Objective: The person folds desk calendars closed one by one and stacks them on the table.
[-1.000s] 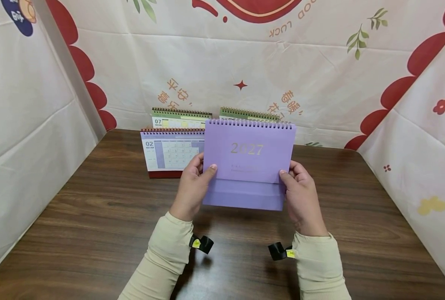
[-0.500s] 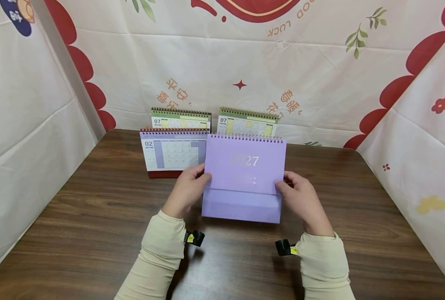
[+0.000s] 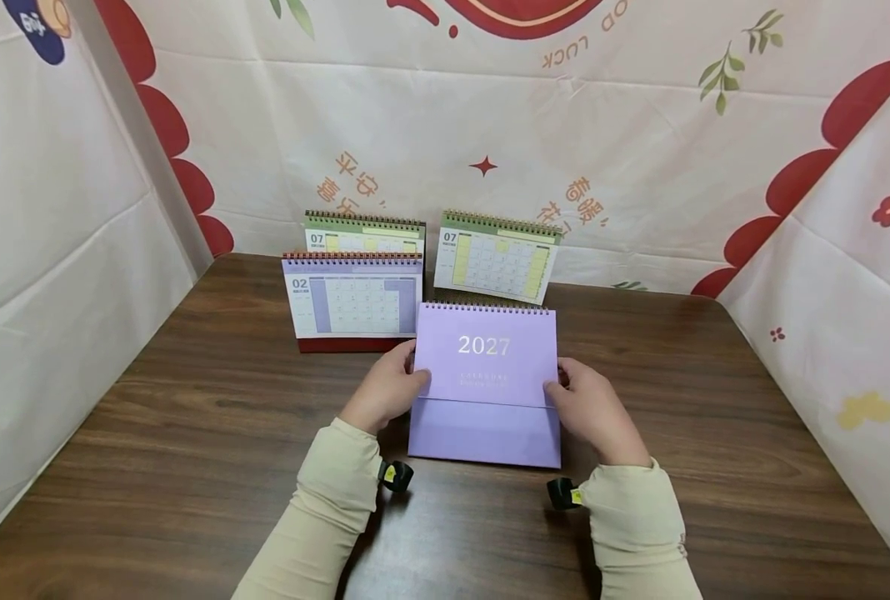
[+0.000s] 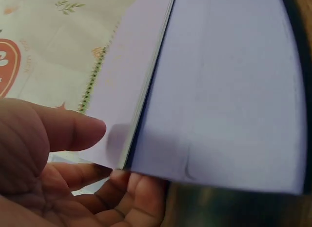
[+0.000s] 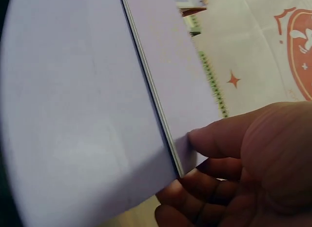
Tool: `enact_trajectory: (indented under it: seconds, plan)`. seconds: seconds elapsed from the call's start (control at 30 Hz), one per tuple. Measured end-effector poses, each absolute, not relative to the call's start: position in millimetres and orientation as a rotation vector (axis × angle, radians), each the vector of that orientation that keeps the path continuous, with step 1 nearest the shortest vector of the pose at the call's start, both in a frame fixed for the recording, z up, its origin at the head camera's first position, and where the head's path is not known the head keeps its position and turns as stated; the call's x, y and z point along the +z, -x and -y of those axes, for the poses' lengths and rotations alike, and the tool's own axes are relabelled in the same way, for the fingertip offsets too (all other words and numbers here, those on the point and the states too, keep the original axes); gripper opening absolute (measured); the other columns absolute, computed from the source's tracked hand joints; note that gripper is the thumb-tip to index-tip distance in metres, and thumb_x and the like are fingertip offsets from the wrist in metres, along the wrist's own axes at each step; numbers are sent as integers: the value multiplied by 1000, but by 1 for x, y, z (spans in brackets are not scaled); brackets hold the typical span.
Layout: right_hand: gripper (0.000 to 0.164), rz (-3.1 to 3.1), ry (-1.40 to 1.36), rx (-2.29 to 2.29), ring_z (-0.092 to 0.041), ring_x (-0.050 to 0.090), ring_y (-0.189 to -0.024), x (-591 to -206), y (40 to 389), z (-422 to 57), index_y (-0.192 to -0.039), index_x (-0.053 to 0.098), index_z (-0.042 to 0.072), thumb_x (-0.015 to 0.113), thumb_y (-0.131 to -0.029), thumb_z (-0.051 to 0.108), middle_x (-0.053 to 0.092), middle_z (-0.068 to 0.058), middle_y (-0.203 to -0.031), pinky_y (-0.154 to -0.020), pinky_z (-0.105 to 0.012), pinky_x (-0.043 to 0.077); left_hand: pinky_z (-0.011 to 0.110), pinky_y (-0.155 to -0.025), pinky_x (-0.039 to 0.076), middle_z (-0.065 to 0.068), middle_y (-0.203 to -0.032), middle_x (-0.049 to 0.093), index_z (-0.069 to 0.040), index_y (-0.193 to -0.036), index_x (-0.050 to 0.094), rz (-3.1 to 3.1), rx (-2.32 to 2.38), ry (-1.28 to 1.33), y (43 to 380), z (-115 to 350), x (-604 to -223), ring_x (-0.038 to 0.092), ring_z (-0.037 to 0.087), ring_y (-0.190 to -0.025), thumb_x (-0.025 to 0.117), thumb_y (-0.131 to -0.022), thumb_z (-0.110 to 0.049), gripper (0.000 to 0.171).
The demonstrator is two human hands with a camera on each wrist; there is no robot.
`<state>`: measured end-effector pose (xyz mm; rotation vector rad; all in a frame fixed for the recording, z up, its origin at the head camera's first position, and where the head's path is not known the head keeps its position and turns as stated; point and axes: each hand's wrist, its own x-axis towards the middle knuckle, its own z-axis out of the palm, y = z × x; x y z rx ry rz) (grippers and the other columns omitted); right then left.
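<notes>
A purple calendar is held by its side edges, likely to keep it level — its base seems to touch the bench. Farther back, a red-based calendar and 2 green-topped calendars stand facing forward, presumably so the pages read easily. The purple calendar leans back between the left hand and right hand, each grip clamped on an edge — thumb in front, fingers behind

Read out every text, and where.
"2027": purple cardboard spiral calendar
"CALENDAR": same calendar
"02": lilac-topped white calendar, red base
"07": green-topped white calendar behind it
"07": other green-topped calendar
"OD LUCK": white printed cloth backdrop
"平安喜乐": backdrop
"春暖": backdrop
Too small, blurred or hidden: calendars' fine print, yellow tags, other backdrop lettering.
</notes>
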<state>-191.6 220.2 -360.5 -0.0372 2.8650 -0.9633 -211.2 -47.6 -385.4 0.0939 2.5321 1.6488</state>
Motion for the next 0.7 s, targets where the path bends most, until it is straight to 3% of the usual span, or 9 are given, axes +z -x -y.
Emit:
enact_trajectory:
  seconds: [0.1, 0.4, 0.7]
  plan:
    - [51, -2825, 30, -927, -40, 51, -120, -366, 193, -221, -143, 37, -14, 47, -101, 14, 49, -32, -137, -98, -56, 44, 49, -97, 46, 18, -132, 57, 1, -143, 48, -2517, 1604, -55, 211, 45, -388, 54, 30, -113, 55, -96, -9, 48]
    - [51, -2813, 83, -831, -45, 50, -124, -378, 195, -223, -140, 40, -16, 51, -98, 12, 46, -35, -139, -101, -58, 40, 46, -91, 49, 18, -133, 58, 5, -135, 55, -2455, 1541, 1, 211, 44, -391, 57, 28, -108, 56, -99, -28, 49]
    - [52, -2797, 107, -862, -45, 50, -125, -380, 195, -223, -141, 40, -16, 52, -97, 8, 47, -35, -139, -103, -58, 39, 51, -101, 43, 19, -143, 50, 6, -143, 47, -2404, 1541, 42, 210, 44, -392, 53, 31, -121, 55, -99, -35, 60]
